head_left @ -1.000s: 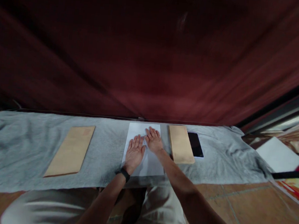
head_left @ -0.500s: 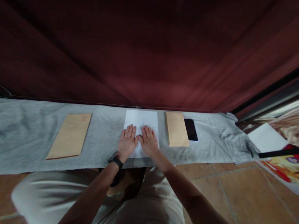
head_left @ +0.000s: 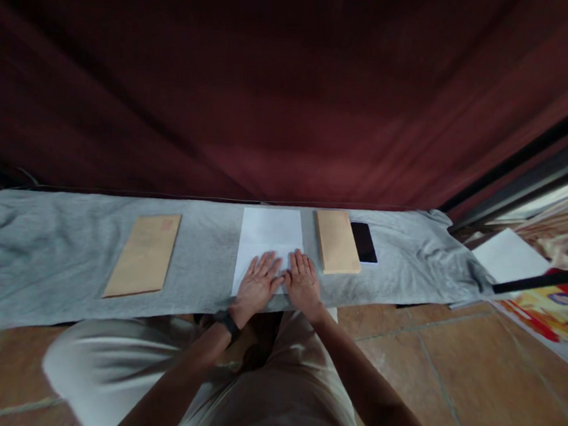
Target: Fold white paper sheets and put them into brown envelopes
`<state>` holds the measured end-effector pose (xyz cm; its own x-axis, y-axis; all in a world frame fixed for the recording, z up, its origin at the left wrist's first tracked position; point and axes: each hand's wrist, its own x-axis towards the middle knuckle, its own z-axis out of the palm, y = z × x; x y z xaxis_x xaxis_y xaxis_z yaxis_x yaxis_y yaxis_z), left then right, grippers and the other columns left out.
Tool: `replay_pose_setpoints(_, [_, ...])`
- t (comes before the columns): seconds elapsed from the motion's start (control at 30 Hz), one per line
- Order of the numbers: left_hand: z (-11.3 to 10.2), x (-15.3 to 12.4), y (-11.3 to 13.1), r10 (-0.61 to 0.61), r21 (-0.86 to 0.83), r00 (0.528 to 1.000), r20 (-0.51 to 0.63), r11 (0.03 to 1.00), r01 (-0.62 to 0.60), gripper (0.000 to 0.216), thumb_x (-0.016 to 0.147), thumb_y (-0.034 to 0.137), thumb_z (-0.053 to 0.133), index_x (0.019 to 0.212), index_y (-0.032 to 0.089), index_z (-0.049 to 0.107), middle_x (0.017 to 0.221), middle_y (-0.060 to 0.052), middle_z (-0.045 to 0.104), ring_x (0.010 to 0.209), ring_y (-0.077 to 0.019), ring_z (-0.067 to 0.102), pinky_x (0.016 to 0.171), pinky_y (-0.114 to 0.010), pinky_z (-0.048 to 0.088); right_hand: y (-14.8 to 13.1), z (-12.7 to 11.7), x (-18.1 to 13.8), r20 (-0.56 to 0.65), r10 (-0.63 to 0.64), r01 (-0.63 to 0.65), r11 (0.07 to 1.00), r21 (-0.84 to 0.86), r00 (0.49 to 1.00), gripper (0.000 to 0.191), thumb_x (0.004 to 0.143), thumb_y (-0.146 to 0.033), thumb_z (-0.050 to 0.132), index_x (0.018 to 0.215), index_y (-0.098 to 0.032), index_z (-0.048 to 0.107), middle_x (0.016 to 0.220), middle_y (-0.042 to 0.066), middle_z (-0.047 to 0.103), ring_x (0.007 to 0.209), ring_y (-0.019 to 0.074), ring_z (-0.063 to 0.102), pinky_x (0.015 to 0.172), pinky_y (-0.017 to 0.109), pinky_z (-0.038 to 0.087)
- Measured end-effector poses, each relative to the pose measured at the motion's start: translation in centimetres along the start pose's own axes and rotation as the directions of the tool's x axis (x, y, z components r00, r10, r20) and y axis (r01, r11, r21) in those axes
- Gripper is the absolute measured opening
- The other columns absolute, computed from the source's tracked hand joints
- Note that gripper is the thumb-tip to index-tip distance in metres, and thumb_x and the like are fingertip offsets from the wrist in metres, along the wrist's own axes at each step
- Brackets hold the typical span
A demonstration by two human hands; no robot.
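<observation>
A white sheet of paper (head_left: 271,225) with a faint crease across it lies on the grey cloth (head_left: 210,253) in front of me. Both hands rest on its near half, palms down. My left hand (head_left: 257,283), with a dark band at the wrist, lies flat with fingers stretched out. Beside it, my right hand (head_left: 303,283) is also flat, fingers extended over the sheet's right edge. The thumbs almost meet. Neither hand grips anything, and the paper's near edge is partly covered by them.
To the left lies a brown envelope (head_left: 144,255). A stack of brown envelopes (head_left: 337,243) is at the right, next to a dark-screened phone (head_left: 364,242). Behind the cloth hangs a dark red curtain (head_left: 291,140). White paper (head_left: 511,258) and a colourful printed package (head_left: 560,310) sit far right.
Both hands have slid toward me and to the right, down to the near part of the paper. The crease across the sheet now shows. The view has shifted slightly.
</observation>
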<state>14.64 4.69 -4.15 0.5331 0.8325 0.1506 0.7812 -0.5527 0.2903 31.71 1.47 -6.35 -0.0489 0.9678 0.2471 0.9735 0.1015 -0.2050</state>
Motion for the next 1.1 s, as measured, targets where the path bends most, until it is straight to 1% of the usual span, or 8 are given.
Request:
replay_pose_setpoints(0.07, [-0.2,-1.1,1.0,0.067,0.002,0.997,0.036,0.998,-0.067,0.054,0.103,0.039,0.042,0.152,0.017,0.046,0.161,-0.010,0.041,0.154,-0.0258,0.027,0.128,-0.050,0.016,0.0,0.1,0.0,0.007,-0.007,0.007,1.000,-0.002,1.000,0.059,0.107,-0.037,0.036,0.158,-0.008,0.033,0.164,0.018,0.033,0.151,0.0303,0.032,0.122,0.049,0.027])
replay_pose_setpoints(0.13, [-0.6,-2.1,1.2,0.082,0.016,0.995,0.064,0.996,-0.083,0.055,0.103,0.041,0.043,0.153,0.018,0.044,0.162,-0.009,0.040,0.154,-0.0250,0.028,0.128,-0.050,0.016,0.1,0.2,0.0,0.007,-0.012,0.012,1.000,0.000,1.000,0.060,0.107,-0.037,0.037,0.159,-0.007,0.032,0.164,0.019,0.032,0.152,0.0307,0.031,0.122,0.050,0.027])
replay_pose_setpoints(0.27, [-1.8,-4.0,-1.0,0.029,0.051,0.997,0.078,0.998,-0.033,0.057,0.101,0.042,0.049,0.155,0.022,0.042,0.163,-0.009,0.037,0.154,-0.0265,0.029,0.127,-0.051,0.020,0.3,0.4,-0.1,-0.007,-0.009,0.009,1.000,0.005,1.000,0.062,0.106,-0.038,0.040,0.159,-0.007,0.031,0.163,0.020,0.033,0.150,0.0312,0.033,0.123,0.052,0.026])
replay_pose_setpoints(0.43, [-3.1,-6.0,-3.6,-0.039,0.092,0.997,0.062,0.995,0.034,0.060,0.099,0.041,0.053,0.155,0.020,0.043,0.163,-0.013,0.036,0.153,-0.0288,0.030,0.125,-0.050,0.024,0.1,0.4,-0.1,-0.012,0.003,-0.003,1.000,-0.006,1.000,0.062,0.105,-0.039,0.043,0.158,-0.006,0.034,0.162,0.019,0.035,0.150,0.0308,0.034,0.123,0.048,0.027])
replay_pose_setpoints(0.6, [-4.1,-5.1,-2.4,-0.083,0.133,0.981,0.173,0.989,0.061,0.058,0.092,0.030,0.061,0.148,0.020,0.051,0.158,-0.016,0.045,0.148,-0.0342,0.040,0.120,-0.050,0.033,0.0,0.0,-0.1,-0.028,0.013,-0.013,1.000,0.017,1.000,0.059,0.106,-0.038,0.038,0.156,-0.006,0.038,0.161,0.019,0.037,0.150,0.0299,0.035,0.122,0.047,0.029])
replay_pose_setpoints(0.77, [-4.4,-3.5,-0.3,-0.093,0.221,0.958,0.270,0.975,0.032,0.060,0.087,0.008,0.052,0.146,0.017,0.053,0.154,-0.021,0.048,0.142,-0.0348,0.047,0.115,-0.050,0.038,0.0,-0.2,-0.2,-0.058,0.005,-0.003,1.000,0.031,0.998,0.057,0.106,-0.037,0.039,0.154,-0.006,0.041,0.159,0.019,0.041,0.149,0.0293,0.038,0.121,0.047,0.031])
replay_pose_setpoints(0.97, [-4.6,-3.2,-0.5,-0.071,0.238,0.968,0.239,0.971,0.012,0.058,0.089,0.006,0.048,0.144,0.018,0.056,0.152,-0.020,0.051,0.139,-0.0328,0.051,0.112,-0.048,0.041,0.0,-0.3,0.0,-0.055,0.002,0.000,0.999,0.047,0.998,0.054,0.106,-0.034,0.042,0.152,-0.008,0.044,0.159,0.018,0.042,0.148,0.0282,0.039,0.121,0.048,0.031])
replay_pose_setpoints(1.1, [-5.3,-4.1,-1.6,-0.022,0.191,0.974,0.224,0.981,-0.022,0.053,0.090,0.003,0.045,0.136,0.021,0.064,0.144,-0.014,0.061,0.134,-0.0285,0.057,0.114,-0.046,0.041,1.2,-1.3,-0.9,0.004,-0.074,0.072,0.982,0.176,0.997,0.048,0.106,-0.030,0.041,0.149,-0.012,0.050,0.156,0.015,0.048,0.147,0.0246,0.041,0.123,0.047,0.032])
